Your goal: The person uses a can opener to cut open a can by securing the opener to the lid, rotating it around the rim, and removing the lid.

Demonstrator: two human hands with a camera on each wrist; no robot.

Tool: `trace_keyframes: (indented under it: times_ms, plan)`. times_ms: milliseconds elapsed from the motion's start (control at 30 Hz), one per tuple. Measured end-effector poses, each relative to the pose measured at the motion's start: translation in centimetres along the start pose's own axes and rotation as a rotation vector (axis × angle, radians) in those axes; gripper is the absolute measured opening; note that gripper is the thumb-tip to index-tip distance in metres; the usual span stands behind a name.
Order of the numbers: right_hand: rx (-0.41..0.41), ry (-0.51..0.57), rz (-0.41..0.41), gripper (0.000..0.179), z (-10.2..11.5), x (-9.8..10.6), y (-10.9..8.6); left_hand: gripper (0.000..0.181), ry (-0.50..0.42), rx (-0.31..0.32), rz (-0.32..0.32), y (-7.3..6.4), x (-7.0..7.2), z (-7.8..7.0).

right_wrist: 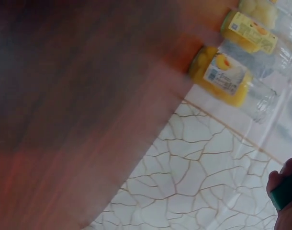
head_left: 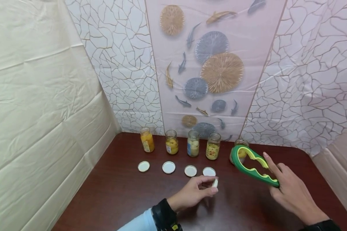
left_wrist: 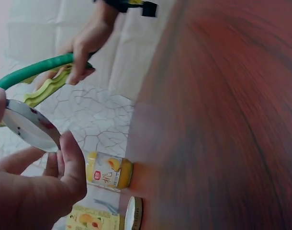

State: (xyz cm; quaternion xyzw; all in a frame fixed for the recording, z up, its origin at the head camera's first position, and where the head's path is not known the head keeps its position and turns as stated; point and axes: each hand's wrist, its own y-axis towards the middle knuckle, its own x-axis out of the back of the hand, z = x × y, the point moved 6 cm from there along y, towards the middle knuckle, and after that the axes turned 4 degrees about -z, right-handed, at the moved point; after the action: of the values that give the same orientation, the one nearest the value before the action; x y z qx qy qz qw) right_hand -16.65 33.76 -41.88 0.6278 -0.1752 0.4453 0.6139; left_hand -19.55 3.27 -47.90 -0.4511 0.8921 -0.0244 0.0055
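Observation:
My left hand (head_left: 192, 192) pinches a jar lid (left_wrist: 33, 125) on edge between thumb and fingers, just in front of the row of lids. My right hand (head_left: 292, 187) grips the handle end of a green jar opener (head_left: 250, 171) with a wavy yellow-green inner edge, raised over the table's right side. In the head view the opener's looped end overlaps the rightmost jar (head_left: 242, 142), which holds yellow fruit and stands without a lid. That jar's label shows in the right wrist view, where only a bit of the opener (right_wrist: 286, 191) appears at the edge.
Several more uncapped glass jars stand along the back, among them an orange-filled jar (head_left: 147, 140) and a pale-fruit jar (head_left: 193, 144). White lids, such as the leftmost lid (head_left: 143, 166), lie in front of them. A patterned cloth (head_left: 127, 64) hangs behind the dark wooden table (head_left: 110, 192).

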Motion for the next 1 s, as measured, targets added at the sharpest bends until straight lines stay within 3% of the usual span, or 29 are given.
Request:
trace_keyframes:
  times_ms: [233,367,467,667,900,1000]
  plan:
    - [-0.031,0.011,-0.011,0.117,-1.3,0.3,-0.7,0.061,0.585,-0.172,0.111,1.7,-2.2,-0.3]
    - [-0.055,0.012,-0.016,0.115,-1.9,0.2,-1.0,0.063,0.977,-0.230,0.135,3.9,-4.7,-0.4]
    - [-0.079,0.005,-0.011,0.116,-2.0,-0.1,-1.2,0.061,1.182,-0.247,0.155,6.2,-6.6,0.2]
    - [-0.097,-0.004,-0.014,0.116,-2.0,-0.4,-1.6,0.052,1.339,-0.249,0.222,10.5,-8.6,2.0]
    - [-0.106,0.023,-0.030,0.115,-2.2,0.0,-1.6,0.037,1.439,-0.207,0.119,12.8,-9.1,2.0]
    - [-0.106,0.028,-0.033,0.114,-2.3,0.2,-1.4,0.040,1.430,-0.183,0.097,13.7,-9.0,2.4]
